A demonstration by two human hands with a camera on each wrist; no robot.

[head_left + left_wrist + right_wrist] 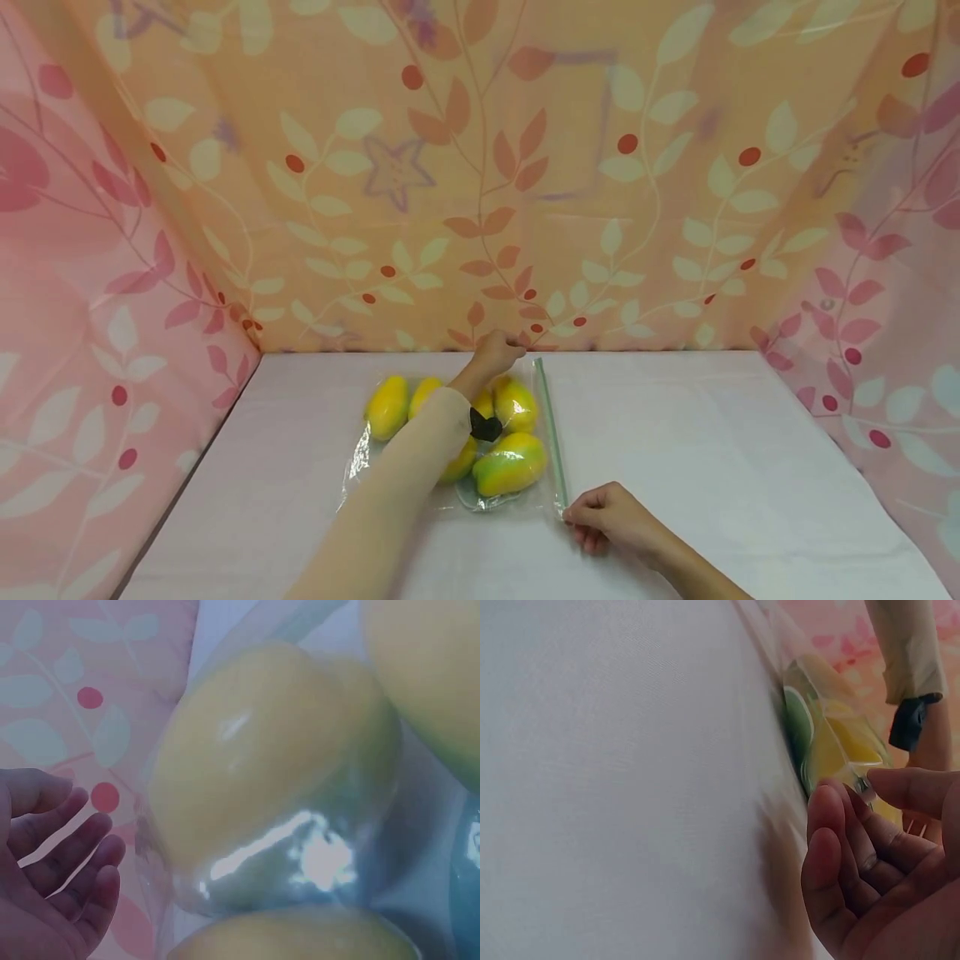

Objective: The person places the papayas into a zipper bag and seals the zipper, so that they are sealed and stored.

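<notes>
A clear zip bag (553, 442) with a green zip strip lies flat on the white table, its zip end to the right. Inside are several yellow-green mangoes (512, 464), partly hidden by the left sleeve (397, 492). My right hand (611, 521) pinches the near corner of the bag, at the end of the zip strip; thumb and fingertips meet there in the right wrist view. Stretched across the bag, my left hand (497, 354) hovers by its far edge. In the left wrist view its fingers are loosely bent and hold nothing, beside a bagged mango (270, 772).
A white cloth covers the table (712, 442). Behind it hangs an orange leaf-patterned curtain (480, 208), with pink curtains (97, 333) at the sides. A black wrist device (486, 426) sits on the left wrist, above the mangoes.
</notes>
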